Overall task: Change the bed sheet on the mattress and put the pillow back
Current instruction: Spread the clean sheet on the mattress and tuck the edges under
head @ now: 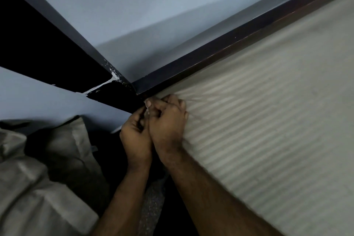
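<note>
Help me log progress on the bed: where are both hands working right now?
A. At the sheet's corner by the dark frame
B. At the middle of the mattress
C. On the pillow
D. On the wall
A: the left hand and right hand bunch the striped sheet at the corner where the frame ends; the pillow lies untouched.

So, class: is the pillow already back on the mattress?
No: the pillow lies off to the left beside the bed, while both hands work the striped sheet at the mattress corner.
</note>
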A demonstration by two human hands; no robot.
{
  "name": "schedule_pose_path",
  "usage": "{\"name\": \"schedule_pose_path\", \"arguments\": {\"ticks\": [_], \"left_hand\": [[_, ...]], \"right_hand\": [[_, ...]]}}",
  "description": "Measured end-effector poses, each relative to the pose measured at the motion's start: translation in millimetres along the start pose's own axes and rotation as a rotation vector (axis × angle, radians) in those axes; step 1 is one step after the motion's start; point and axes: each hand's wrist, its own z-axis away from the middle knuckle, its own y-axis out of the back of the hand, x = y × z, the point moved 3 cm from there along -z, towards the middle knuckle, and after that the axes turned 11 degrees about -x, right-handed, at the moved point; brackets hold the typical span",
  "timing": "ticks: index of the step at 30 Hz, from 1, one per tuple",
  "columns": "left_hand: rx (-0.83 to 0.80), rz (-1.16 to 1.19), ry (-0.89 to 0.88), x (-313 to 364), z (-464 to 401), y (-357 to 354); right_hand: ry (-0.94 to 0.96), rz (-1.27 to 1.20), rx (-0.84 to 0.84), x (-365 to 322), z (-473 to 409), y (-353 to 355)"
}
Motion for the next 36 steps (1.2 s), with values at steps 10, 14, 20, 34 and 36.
{"name": "schedule_pose_path", "arguments": {"ticks": [10, 14, 20, 34, 36], "left_hand": [[0.284, 0.525, 0.225, -2, -3, -16], [0.324, 0.741, 0.351, 2, -12, -24], [0.316, 0.352, 0.293, -20, -14, -4], [0.059, -0.353, -0.163, 16, 34, -17], [-0.098, -0.585, -0.152, 7, 38, -35]], "right_hand": [[0.31, 0.27, -0.138, 3, -16, 4], [0.493, 0.306, -0.132, 19, -4, 23], [0.178, 0.51, 0.024, 60, 16, 45], [-0.048, 0.422, 0.161, 83, 26, 82], [-0.233, 0.462, 0.207, 101, 27, 80]]}}
